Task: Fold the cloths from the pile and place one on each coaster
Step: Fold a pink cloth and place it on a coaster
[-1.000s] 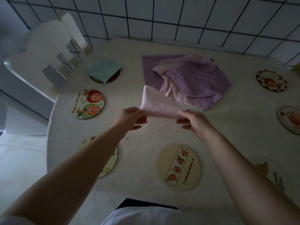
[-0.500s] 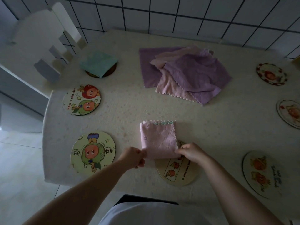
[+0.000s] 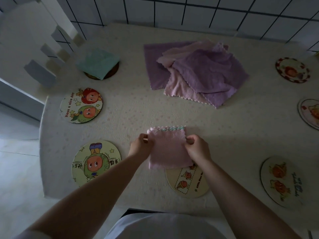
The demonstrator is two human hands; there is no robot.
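Head view: on the worktop [image 3: 138, 107], the pile [image 3: 195, 73] of unfolded cloths lies near the far edge, and seven coasters are visible; only the far-left coaster [image 3: 112, 73] carries a folded green cloth [image 3: 97, 63], so six remain. The left hand [image 3: 140, 146] and right hand [image 3: 196, 147] each pinch a side of the folded pink cloth [image 3: 168, 150], partly overlapping the near-edge coaster [image 3: 187, 183].

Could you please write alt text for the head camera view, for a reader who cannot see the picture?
Seen from above, a person's left hand and right hand pinch the side edges of a folded pink cloth on a table, its near edge overlapping a round coaster. Farther back lie a pile of purple and pink cloths and a green cloth on another coaster; six more coasters lie bare.
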